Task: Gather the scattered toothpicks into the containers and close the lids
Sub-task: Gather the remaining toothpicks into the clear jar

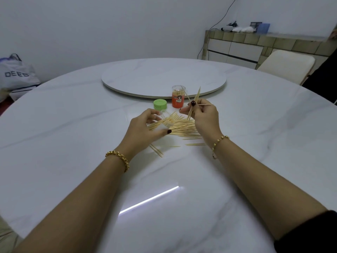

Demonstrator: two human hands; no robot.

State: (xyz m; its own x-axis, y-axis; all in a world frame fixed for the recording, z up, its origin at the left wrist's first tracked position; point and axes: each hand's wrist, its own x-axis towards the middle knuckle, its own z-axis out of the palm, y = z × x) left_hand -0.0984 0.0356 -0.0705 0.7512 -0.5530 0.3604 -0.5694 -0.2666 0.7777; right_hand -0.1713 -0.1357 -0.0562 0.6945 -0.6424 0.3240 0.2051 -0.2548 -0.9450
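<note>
wooden toothpicks in both curled hands

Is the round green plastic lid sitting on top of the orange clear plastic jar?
No, the green lid lies on the white marble table, left of the orange jar.

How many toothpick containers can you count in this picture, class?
2. An orange container stands upright beside the turntable; a clear container lies tilted in the left hand above the scattered toothpicks. No others show.
</note>
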